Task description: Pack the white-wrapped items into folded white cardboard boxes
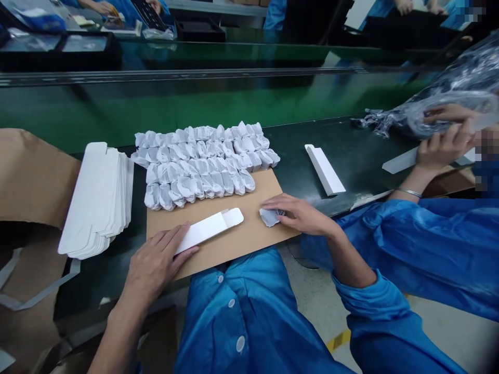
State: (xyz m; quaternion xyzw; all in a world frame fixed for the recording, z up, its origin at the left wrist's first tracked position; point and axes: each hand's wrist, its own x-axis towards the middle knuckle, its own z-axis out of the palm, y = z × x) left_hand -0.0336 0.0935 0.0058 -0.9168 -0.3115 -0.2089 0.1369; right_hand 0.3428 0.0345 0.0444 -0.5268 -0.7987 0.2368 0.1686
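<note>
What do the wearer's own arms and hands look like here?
The left hand and right hand are ungloved, with no jewellery visible. The right sleeve is blue, slightly shiny and bunched in folds, matching the blue garment with white buttons. The left forearm is bare where it shows.

No lettering, brand or number can be read from where I stand. Just off the bare right hand (300,213), at its nine o'clock, the small crumpled white paper bundle (268,217) shows a dark patch too small to decipher. Yellow-and-dark striped floor tape (338,340) marks five o'clock.
</note>
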